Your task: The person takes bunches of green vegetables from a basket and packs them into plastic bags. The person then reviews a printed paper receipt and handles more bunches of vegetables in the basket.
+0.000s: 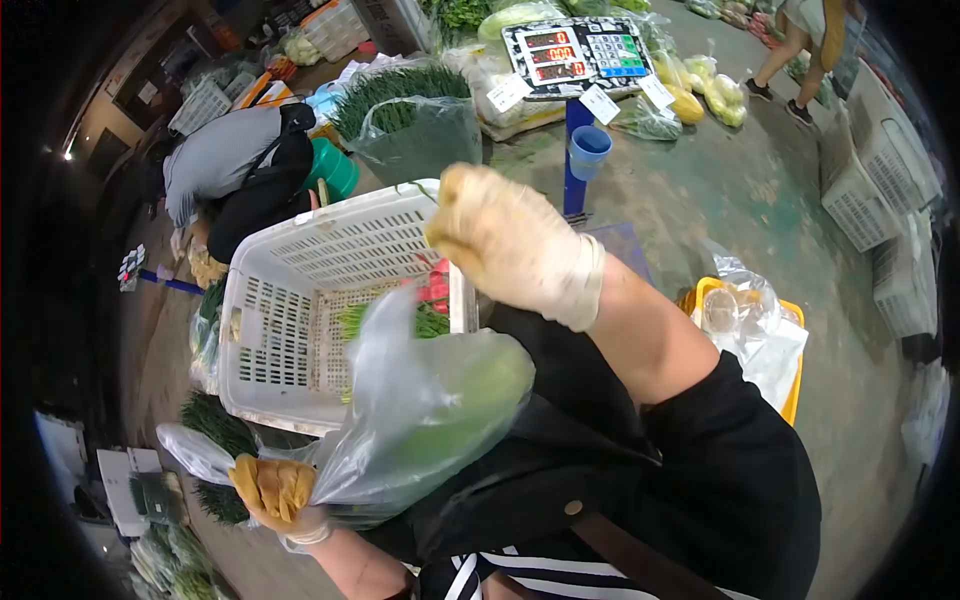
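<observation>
My left hand (pixel 275 492), in a yellow-stained glove, is closed round the gathered neck of a clear plastic bag (pixel 430 420). Pale green vegetables show through the bag, which lies against my lap and is partly smeared by motion. My right hand (pixel 510 235), in a whitish glove, is raised as a fist over the near corner of a white plastic crate (pixel 255 400). A thin green strand sticks out beside its fingers; what the fist holds, if anything, is hidden. Inside the crate are green stalks (pixel 425 322) and something pink-red (pixel 435 285).
A digital scale (pixel 580 60) on a blue post stands ahead, with a blue cup (pixel 590 152) attached. Bagged green chives (pixel 405 105) sit behind the crate. A yellow basket (pixel 790 395) is at my right, stacked crates (pixel 880 170) farther off. A person (pixel 230 165) bends at left.
</observation>
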A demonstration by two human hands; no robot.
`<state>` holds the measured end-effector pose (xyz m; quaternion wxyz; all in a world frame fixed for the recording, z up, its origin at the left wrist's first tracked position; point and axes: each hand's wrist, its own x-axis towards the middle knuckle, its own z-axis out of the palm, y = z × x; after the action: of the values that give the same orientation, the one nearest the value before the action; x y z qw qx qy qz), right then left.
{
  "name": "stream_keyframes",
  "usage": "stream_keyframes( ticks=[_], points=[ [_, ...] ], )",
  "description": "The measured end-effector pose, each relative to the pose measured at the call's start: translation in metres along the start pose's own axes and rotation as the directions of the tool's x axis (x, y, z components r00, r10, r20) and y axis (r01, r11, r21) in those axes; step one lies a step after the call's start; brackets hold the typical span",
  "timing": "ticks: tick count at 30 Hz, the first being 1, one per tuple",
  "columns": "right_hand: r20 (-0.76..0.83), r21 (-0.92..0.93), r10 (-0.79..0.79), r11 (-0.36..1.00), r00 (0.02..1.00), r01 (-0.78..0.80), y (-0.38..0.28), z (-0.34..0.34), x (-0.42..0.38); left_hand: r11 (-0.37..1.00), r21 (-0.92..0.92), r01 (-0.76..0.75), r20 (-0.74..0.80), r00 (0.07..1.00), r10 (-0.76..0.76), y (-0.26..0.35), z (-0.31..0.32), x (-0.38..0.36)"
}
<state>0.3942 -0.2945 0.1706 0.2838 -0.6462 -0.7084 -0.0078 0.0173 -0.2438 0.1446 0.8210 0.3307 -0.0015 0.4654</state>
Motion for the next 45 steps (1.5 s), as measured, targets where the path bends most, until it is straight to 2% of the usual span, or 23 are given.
stream_keyframes(
  ticks=[3,4,6,9,12,16,19,21,24,25,27,28,30,31,32,33,35,36,37,38,41,42,45],
  points=[
    [-0.152,0.516,-0.278,0.797,0.949,0.316,-0.006,-0.007,-0.002,0.951,0.295,0.092,-0.361,0.932,0.022,-0.003,0.014,-0.001],
    [0.056,0.675,-0.344,0.705,0.937,0.219,-0.013,-0.008,-0.001,0.921,0.358,0.155,-0.248,0.967,-0.066,0.000,0.013,-0.001],
    [0.183,0.752,-0.408,0.644,0.895,0.139,-0.021,0.005,-0.006,0.900,0.414,0.137,-0.180,0.981,-0.067,0.002,0.015,-0.003],
    [0.038,0.804,-0.527,0.521,0.849,0.288,-0.015,0.074,-0.012,0.879,0.461,0.119,-0.186,0.982,-0.035,0.003,0.016,-0.008],
    [0.320,0.736,-0.577,0.651,0.752,0.187,-0.058,0.080,-0.019,0.881,0.439,0.174,-0.173,0.979,-0.108,0.006,0.014,-0.009],
    [-0.086,0.968,-0.660,0.123,0.747,0.220,-0.077,0.090,-0.030,0.888,0.434,0.153,-0.346,0.938,0.007,0.011,0.012,-0.010],
    [-0.281,0.875,-0.624,0.147,0.729,0.462,-0.087,0.090,-0.032,0.816,0.527,0.235,-0.322,0.945,-0.064,0.012,0.015,-0.009],
    [-0.205,0.978,-0.503,-0.137,0.840,0.157,-0.102,0.081,-0.034,0.533,0.758,0.376,-0.443,0.897,-0.003,-0.007,0.042,-0.002],
    [-0.026,0.999,-0.384,0.034,0.923,0.042,-0.120,0.051,-0.023,0.315,0.867,0.387,-0.396,0.918,-0.039,-0.031,0.045,-0.028],
    [0.074,0.997,-0.280,0.036,0.957,-0.067,-0.133,0.054,-0.018,-0.144,0.958,0.249,-0.251,0.968,0.002,-0.037,0.028,-0.034],
    [0.149,0.989,0.026,-0.011,0.989,-0.149,-0.160,0.079,-0.003,-0.578,0.813,0.066,-0.101,0.994,-0.028,-0.035,0.024,-0.030],
    [0.397,0.905,-0.021,-0.154,0.917,-0.396,-0.156,0.078,-0.001,-0.604,0.792,0.096,-0.224,0.964,-0.141,-0.032,0.027,-0.024],
    [0.505,0.812,-0.015,-0.330,0.863,-0.481,-0.140,0.072,0.012,0.063,0.826,0.560,-0.555,0.828,-0.083,-0.039,0.049,-0.015],
    [0.456,0.764,-0.010,-0.509,0.890,-0.397,-0.136,0.073,0.014,0.229,0.834,0.501,-0.492,0.865,-0.102,-0.045,0.065,-0.008],
    [0.460,0.762,-0.007,-0.510,0.888,-0.399,-0.143,0.079,0.017,0.290,0.846,0.447,-0.390,0.890,-0.235,-0.036,0.058,-0.009],
    [0.179,0.968,0.281,-0.222,0.943,-0.118,-0.159,0.090,0.019,0.362,0.838,0.408,-0.277,0.890,-0.362,-0.027,0.051,-0.011],
    [-0.331,0.875,0.380,0.466,0.864,0.130,-0.193,0.092,0.003,0.396,0.828,0.397,-0.246,0.892,-0.380,-0.027,0.056,-0.009],
    [-0.154,0.706,0.041,0.703,0.987,0.081,-0.203,0.066,-0.002,0.398,0.823,0.405,-0.260,0.892,-0.371,-0.027,0.058,-0.008],
    [0.135,0.468,-0.233,0.871,0.963,0.145,-0.209,0.047,-0.005,0.404,0.822,0.402,-0.268,0.898,-0.348,-0.029,0.059,-0.007],
    [0.070,0.482,-0.518,0.766,0.852,0.426,-0.205,0.061,-0.005,0.410,0.820,0.401,-0.274,0.902,-0.333,-0.029,0.060,-0.007],
    [-0.182,0.216,-0.409,0.870,0.894,0.442,-0.223,0.072,-0.005,0.434,0.812,0.391,-0.280,0.913,-0.298,-0.031,0.063,-0.007],
    [0.043,0.167,-0.485,0.865,0.873,0.472,-0.221,0.054,0.004,0.442,0.808,0.390,-0.281,0.914,-0.292,-0.032,0.063,-0.007],
    [-0.017,0.319,-0.624,0.737,0.781,0.596,-0.241,0.067,0.005,0.480,0.786,0.390,-0.278,0.916,-0.289,-0.033,0.061,-0.007]
  ],
)
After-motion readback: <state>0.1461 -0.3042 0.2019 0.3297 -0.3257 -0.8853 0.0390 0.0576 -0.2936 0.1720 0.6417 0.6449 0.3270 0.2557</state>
